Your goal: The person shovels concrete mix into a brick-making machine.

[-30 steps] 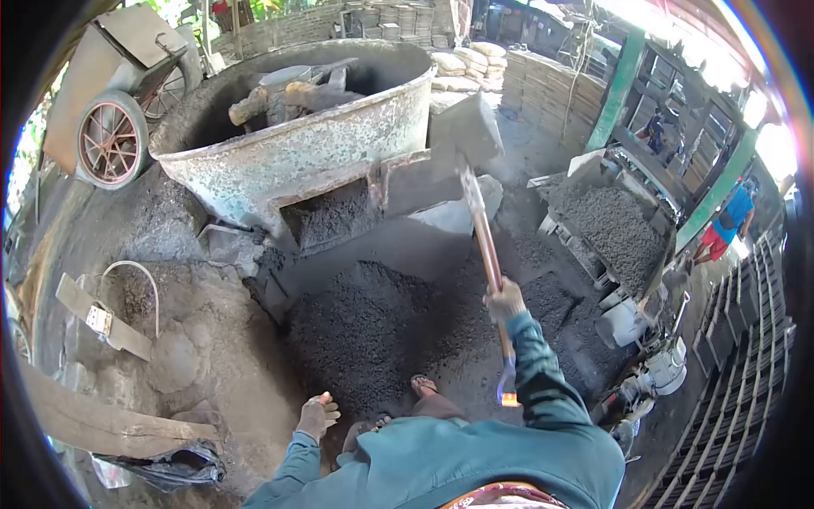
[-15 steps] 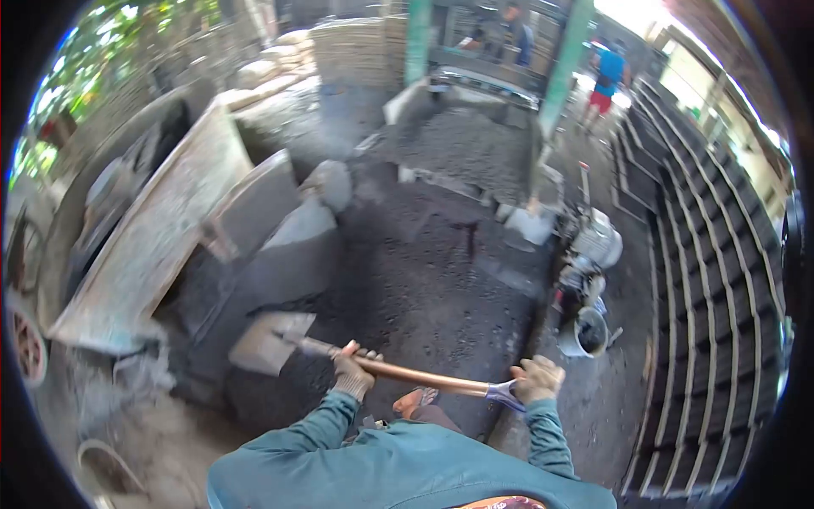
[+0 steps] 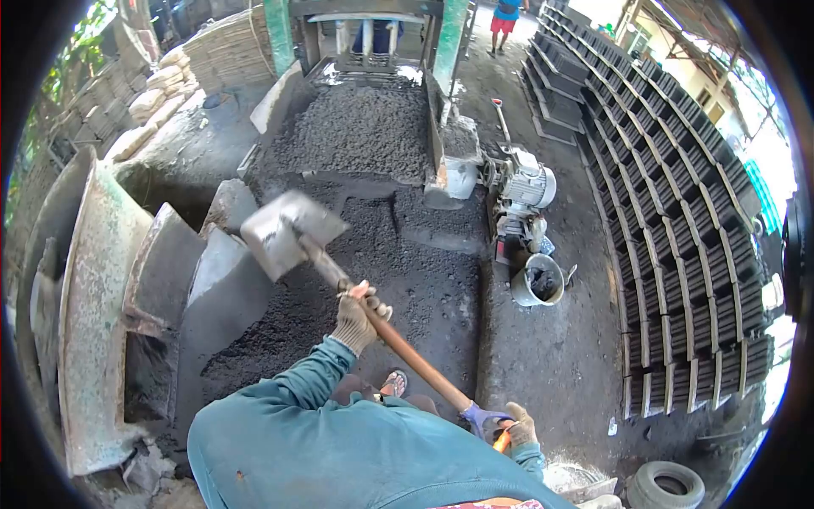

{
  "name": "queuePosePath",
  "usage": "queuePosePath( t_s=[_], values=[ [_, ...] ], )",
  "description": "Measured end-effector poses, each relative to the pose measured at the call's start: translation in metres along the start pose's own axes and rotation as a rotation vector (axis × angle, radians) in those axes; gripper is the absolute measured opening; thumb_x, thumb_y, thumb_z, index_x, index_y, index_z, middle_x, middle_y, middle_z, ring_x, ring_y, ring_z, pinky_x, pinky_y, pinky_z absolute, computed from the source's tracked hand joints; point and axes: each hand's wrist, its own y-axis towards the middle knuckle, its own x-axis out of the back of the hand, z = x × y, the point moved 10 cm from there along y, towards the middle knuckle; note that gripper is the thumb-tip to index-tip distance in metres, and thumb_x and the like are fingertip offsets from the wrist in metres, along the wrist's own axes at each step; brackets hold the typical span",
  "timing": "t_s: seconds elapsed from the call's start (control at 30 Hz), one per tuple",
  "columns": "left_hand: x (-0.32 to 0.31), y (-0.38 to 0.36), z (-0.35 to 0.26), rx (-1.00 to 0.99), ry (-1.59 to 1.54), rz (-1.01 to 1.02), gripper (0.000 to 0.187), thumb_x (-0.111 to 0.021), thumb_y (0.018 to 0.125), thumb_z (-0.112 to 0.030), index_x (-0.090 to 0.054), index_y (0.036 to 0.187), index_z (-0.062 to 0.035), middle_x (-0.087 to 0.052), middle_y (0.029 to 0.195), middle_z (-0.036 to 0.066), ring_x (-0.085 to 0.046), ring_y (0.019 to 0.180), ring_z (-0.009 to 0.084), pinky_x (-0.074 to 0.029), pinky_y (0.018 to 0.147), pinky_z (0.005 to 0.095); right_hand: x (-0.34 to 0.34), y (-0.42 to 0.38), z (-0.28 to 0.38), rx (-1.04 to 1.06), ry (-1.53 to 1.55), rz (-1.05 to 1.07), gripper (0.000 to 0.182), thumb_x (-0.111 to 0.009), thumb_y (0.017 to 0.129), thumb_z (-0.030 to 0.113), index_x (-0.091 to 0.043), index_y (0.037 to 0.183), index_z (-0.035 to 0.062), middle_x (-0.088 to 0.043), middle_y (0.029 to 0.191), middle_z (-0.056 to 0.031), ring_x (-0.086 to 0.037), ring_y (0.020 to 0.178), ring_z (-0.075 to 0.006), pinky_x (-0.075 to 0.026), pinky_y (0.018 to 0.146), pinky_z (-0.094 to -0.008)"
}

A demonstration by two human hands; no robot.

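A shovel (image 3: 415, 366) slants across the view in front of my body, held in both gloved hands. My left hand (image 3: 359, 319) is closed around the lower part of its wooden shaft, close to the metal socket. At the other end, my right hand (image 3: 519, 426) grips the purple and orange handle, low and to the right. The grey metal blade (image 3: 292, 231) points up and left, slightly blurred, above dark, crumbly mix (image 3: 254, 327) on the floor. I see no load on the blade's visible face.
Ahead, a hopper of grey mix (image 3: 360, 127) stands between green posts. A motor (image 3: 527, 185) and a bucket (image 3: 538, 280) are to the right, beside racks of dark blocks (image 3: 670, 229). Leaning boards (image 3: 106, 314) line the left. A tyre (image 3: 666, 486) lies lower right; a person (image 3: 504, 21) stands beyond.
The view has turned to the right. The shovel's blade has swung upward and forward, while its handle end has dropped toward the lower right. Both hands still grip it.
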Motion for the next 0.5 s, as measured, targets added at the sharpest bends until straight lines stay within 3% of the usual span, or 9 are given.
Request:
queuePosePath(
  t_s=[0.07, 0.1, 0.17, 0.2, 0.27, 0.37, 0.4, 0.5],
  values=[
    [-0.057, -0.003, -0.006, 0.035, 0.056, 0.191, 0.022, -0.068, 0.092, -0.035, -0.062, 0.089, -0.0134, -0.058, 0.066, 0.001, -0.058, 0.059, 0.0209, -0.054, 0.074, 0.0455, -0.007, -0.01, -0.013, -0.021, 0.156, -0.055, 0.069, -0.068, 0.067, -0.01, -0.06, 0.135, -0.0017, -0.069, 0.12, -0.0132, -0.067, 0.098, -0.021, -0.057, 0.083, -0.0312],
    [-0.082, -0.002, -0.008, 0.05, 0.039, 0.273, 0.023, -0.068, 0.093, -0.036, -0.062, 0.091, -0.0136, -0.059, 0.067, 0.001, -0.059, 0.06, 0.0213, -0.054, 0.075, 0.0458, -0.01, -0.013, -0.027, -0.079, 0.241, -0.065, 0.065, -0.062, 0.066, -0.007, -0.064, 0.131, -0.0023, -0.071, 0.112, -0.0121, -0.067, 0.09, -0.019, -0.055, 0.078, -0.0297],
    [-0.133, -0.002, -0.01, 0.087, -0.003, 0.428, 0.024, -0.067, 0.094, -0.037, -0.063, 0.096, -0.014, -0.061, 0.069, 0.001, -0.062, 0.063, 0.0219, -0.054, 0.076, 0.0465, -0.021, -0.017, -0.016, 0.069, 0.318, -0.086, 0.065, -0.067, 0.066, -0.002, -0.063, 0.131, -0.0039, -0.071, 0.104, -0.0119, -0.066, 0.081, -0.0179, -0.054, 0.073, -0.0279],
    [-0.144, 0.002, -0.011, 0.102, -0.003, 0.414, 0.025, -0.065, 0.096, -0.038, -0.063, 0.101, -0.0146, -0.063, 0.071, 0.002, -0.064, 0.067, 0.0227, -0.054, 0.078, 0.0476, -0.028, -0.02, -0.01, 0.088, 0.345, -0.113, 0.064, -0.067, 0.07, 0.0, -0.06, 0.133, -0.005, -0.069, 0.095, -0.0128, -0.064, 0.073, -0.02, -0.054, 0.066, -0.0313],
    [-0.152, 0.025, -0.01, 0.119, 0.05, 0.336, 0.02, -0.068, 0.096, -0.031, -0.061, 0.098, -0.0124, -0.062, 0.071, 0.002, -0.063, 0.062, 0.0218, -0.054, 0.07, 0.0472, -0.065, -0.048, 0.06, 0.125, 0.398, -0.169, 0.063, -0.066, 0.077, 0.004, -0.054, 0.137, -0.0072, -0.066, 0.077, -0.0147, -0.062, 0.056, -0.0241, -0.055, 0.052, -0.038],
    [-0.155, 0.062, -0.01, 0.186, 0.122, 0.275, 0.015, -0.067, 0.095, -0.023, -0.059, 0.09, -0.0111, -0.054, 0.069, 0.003, -0.059, 0.057, 0.0222, -0.053, 0.063, 0.0462, -0.1, -0.082, 0.127, -0.002, 0.486, -0.177, 0.064, -0.069, 0.08, 0.011, -0.051, 0.139, -0.0074, -0.064, 0.075, -0.0121, -0.06, 0.054, -0.0223, -0.053, 0.05, -0.036],
    [-0.156, 0.072, -0.009, 0.218, 0.14, 0.272, 0.015, -0.067, 0.095, -0.021, -0.058, 0.088, -0.0108, -0.051, 0.069, 0.004, -0.057, 0.055, 0.0228, -0.053, 0.061, 0.0458, -0.097, -0.089, 0.129, 0.045, 0.667, -0.173, 0.065, -0.077, 0.071, 0.008, -0.058, 0.131, -0.0088, -0.07, 0.092, -0.0173, -0.068, 0.071, -0.0246, -0.059, 0.064, -0.0349],
    [-0.166, 0.072, -0.017, 0.313, 0.11, 0.332, 0.01, -0.066, 0.092, -0.013, -0.058, 0.086, -0.0121, -0.055, 0.071, 0.003, -0.058, 0.056, 0.0219, -0.053, 0.065, 0.0495, -0.099, -0.108, 0.148, 0.077, 0.563, -0.314, 0.063, -0.076, 0.073, 0.008, -0.056, 0.13, -0.0088, -0.069, 0.085, -0.0164, -0.066, 0.06, -0.0252, -0.057, 0.055, -0.0349]
  ],
)
